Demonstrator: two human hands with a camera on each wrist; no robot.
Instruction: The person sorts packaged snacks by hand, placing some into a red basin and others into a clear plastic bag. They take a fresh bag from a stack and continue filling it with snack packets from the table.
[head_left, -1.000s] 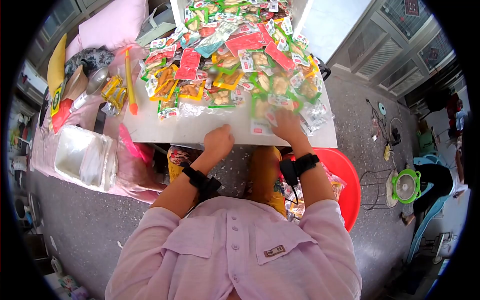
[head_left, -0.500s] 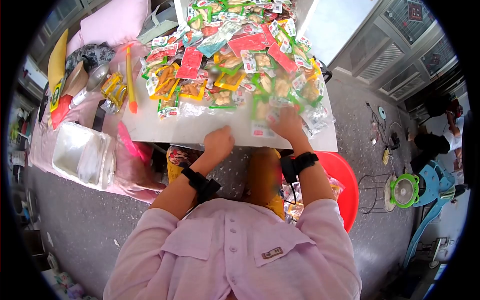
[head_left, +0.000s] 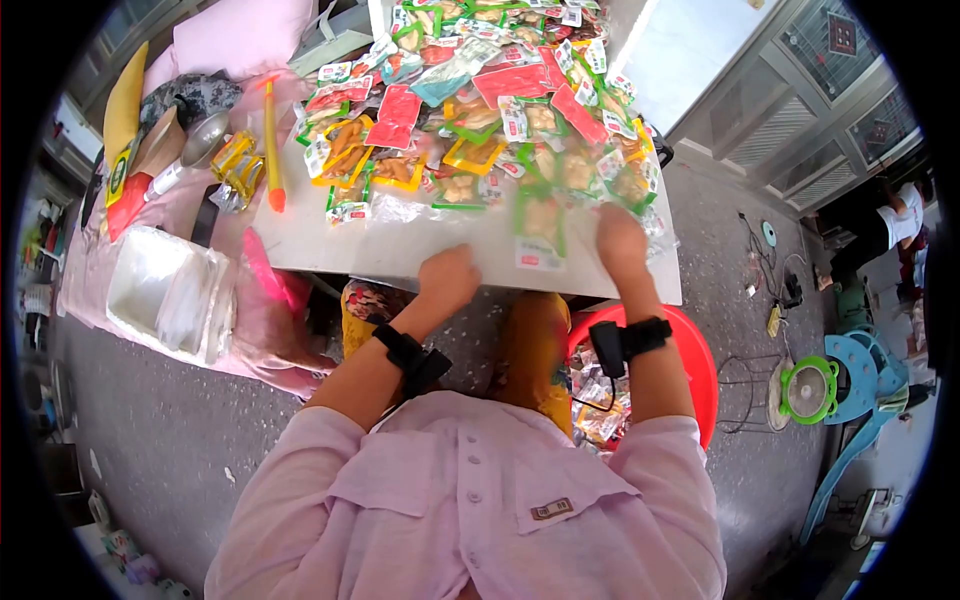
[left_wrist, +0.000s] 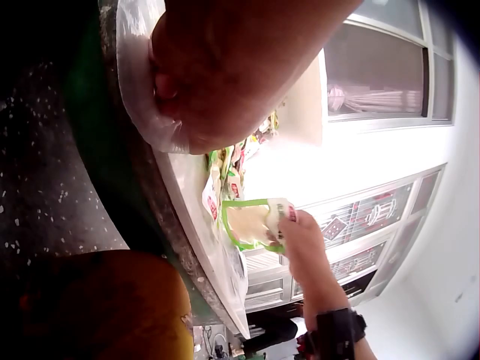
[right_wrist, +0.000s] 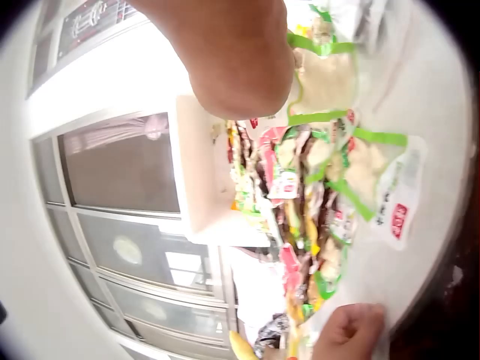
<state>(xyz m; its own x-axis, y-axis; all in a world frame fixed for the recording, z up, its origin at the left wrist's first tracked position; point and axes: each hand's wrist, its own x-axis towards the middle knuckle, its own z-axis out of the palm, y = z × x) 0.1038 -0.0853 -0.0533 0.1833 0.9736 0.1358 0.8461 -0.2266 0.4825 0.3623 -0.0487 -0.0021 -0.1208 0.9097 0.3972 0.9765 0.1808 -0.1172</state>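
My right hand (head_left: 622,240) is raised near the right side of the table, its fingers pinching the white end of a green-edged food packet (left_wrist: 251,223). In the right wrist view that packet (right_wrist: 326,81) hangs past the hand, pale food showing through its window. Another green-edged packet (head_left: 540,250) lies flat on the table to the left of this hand. My left hand (head_left: 450,277) rests at the table's front edge, fingers curled on a clear plastic bag (left_wrist: 135,90); its fingertips are partly hidden.
A heap of packets (head_left: 395,115) covers the back of the white table (head_left: 330,245). A red basin (head_left: 690,350) of packets stands by my right leg. To the left are a white foam box (head_left: 150,285) and a yellow-orange stick (head_left: 272,150). A green fan (head_left: 808,390) stands at right.
My right hand has moved right, away from the flat packet, and now holds a packet up. The left hand stays at the table edge. A person at the far right has changed place.
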